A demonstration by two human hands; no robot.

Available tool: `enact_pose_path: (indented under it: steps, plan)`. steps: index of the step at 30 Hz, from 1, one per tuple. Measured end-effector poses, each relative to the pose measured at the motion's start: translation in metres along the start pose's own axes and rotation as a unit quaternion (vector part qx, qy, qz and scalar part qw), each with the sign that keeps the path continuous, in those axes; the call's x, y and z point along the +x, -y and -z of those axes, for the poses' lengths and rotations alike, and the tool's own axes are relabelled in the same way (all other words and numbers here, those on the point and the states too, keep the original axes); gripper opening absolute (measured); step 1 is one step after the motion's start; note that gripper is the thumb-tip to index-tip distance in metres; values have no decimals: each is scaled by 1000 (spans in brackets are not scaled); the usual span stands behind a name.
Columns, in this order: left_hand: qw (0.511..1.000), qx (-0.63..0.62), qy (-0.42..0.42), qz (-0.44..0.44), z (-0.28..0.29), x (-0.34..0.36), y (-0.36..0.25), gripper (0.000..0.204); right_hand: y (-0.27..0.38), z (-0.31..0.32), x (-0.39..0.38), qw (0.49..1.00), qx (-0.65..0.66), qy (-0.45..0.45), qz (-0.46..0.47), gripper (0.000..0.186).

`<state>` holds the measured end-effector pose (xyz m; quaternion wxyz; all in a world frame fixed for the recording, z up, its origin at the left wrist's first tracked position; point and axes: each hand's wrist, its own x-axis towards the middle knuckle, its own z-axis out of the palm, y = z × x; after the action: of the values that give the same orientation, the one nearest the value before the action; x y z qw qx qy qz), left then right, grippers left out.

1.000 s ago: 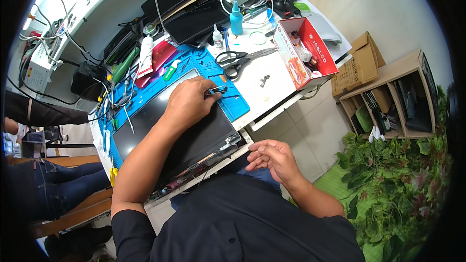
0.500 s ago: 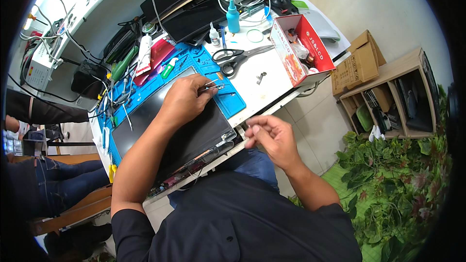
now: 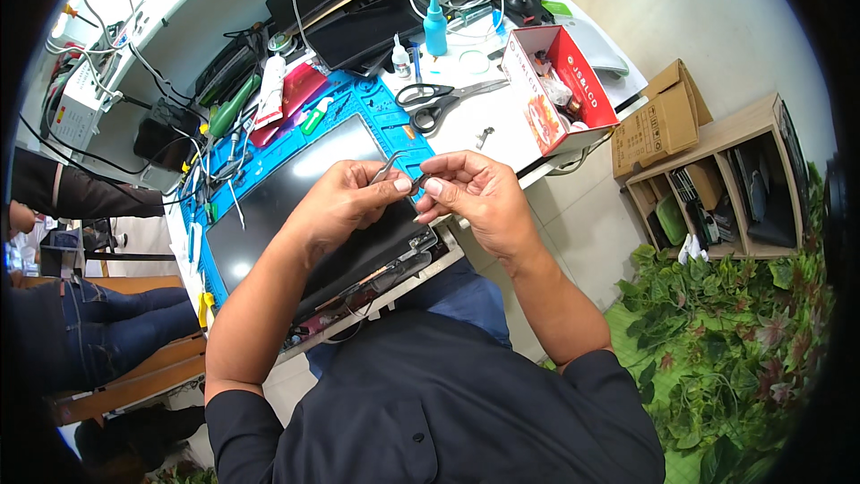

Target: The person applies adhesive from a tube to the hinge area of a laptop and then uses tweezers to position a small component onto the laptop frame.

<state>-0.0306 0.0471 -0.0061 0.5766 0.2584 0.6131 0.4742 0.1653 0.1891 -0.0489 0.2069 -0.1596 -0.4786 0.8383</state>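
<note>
My left hand [image 3: 345, 202] is closed around bent-tip tweezers [image 3: 388, 167], whose tip sticks up past the fingers. Its thumb and fingertips also meet a small dark part [image 3: 418, 185], too small to name. My right hand [image 3: 479, 202] pinches that same part from the other side, fingers curled, so the two hands nearly touch. Below them a dark, glossy laptop-style screen panel [image 3: 269, 206] lies on a blue repair mat [image 3: 391, 121]. A metal hinge [image 3: 423, 240] shows at the panel's near right corner.
Black scissors [image 3: 439, 108], a small metal piece [image 3: 485, 136] and a red-and-white box [image 3: 587, 90] of small parts lie to the right. Bottles [image 3: 434, 29], cables and a green-handled tool [image 3: 235, 106] crowd the back and left. A person [image 3: 107, 323] stands at far left.
My right hand has moved left and up to meet my left hand. My left hand has drawn slightly nearer with the tweezers, and both now hold the small dark part.
</note>
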Motion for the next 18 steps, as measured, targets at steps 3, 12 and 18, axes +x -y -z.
enact_pose_path:
  steps: [3,12,18]
  plan:
    - [999,-53,10,6,1,-2,8,21,-3,0,-3,1000,26,4,-8,24]
    - [999,5,-32,-27,-3,-30,9,26,1,-4,-18,999,8,42,21,17]
    - [998,-48,-30,-6,-4,-41,15,22,-8,-8,-21,996,21,71,52,16]
